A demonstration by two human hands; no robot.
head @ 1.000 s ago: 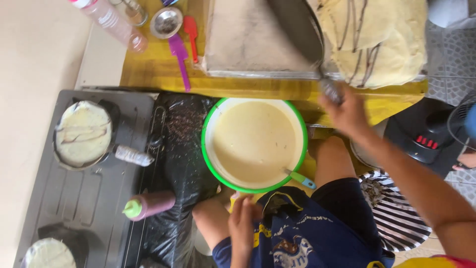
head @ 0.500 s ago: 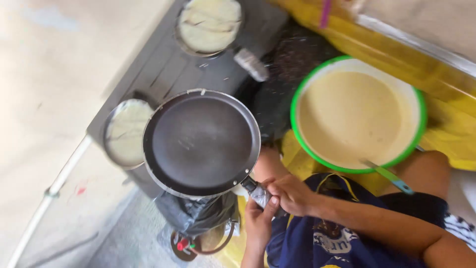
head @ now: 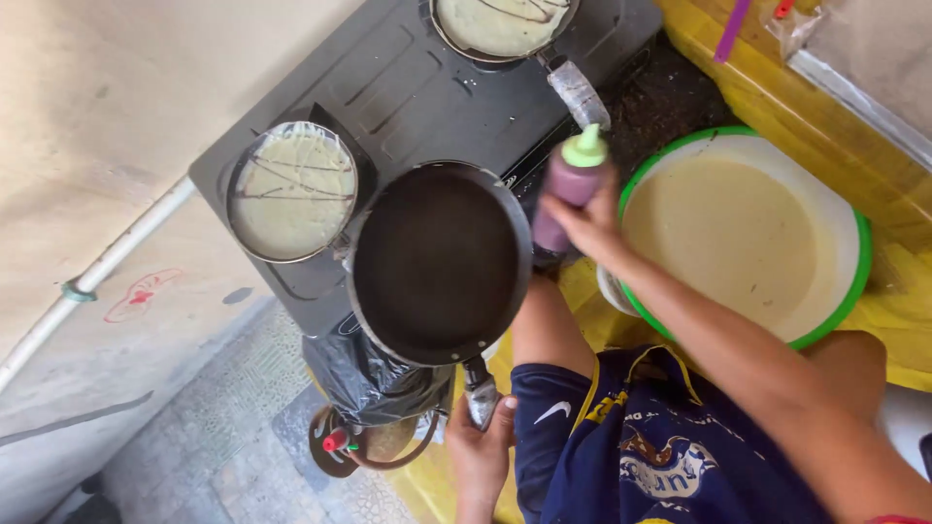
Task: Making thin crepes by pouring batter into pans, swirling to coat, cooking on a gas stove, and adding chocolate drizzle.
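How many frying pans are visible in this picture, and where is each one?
3. An empty dark pan, held by the left hand; a batter-filled pan on the stove's left; another batter-filled pan at the top edge, partly cut off.

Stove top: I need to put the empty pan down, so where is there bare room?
Bare metal shows on the stove top, between the two batter pans. The near edge is crowded: the empty pan held by the left hand, and the squeeze bottle in the right hand.
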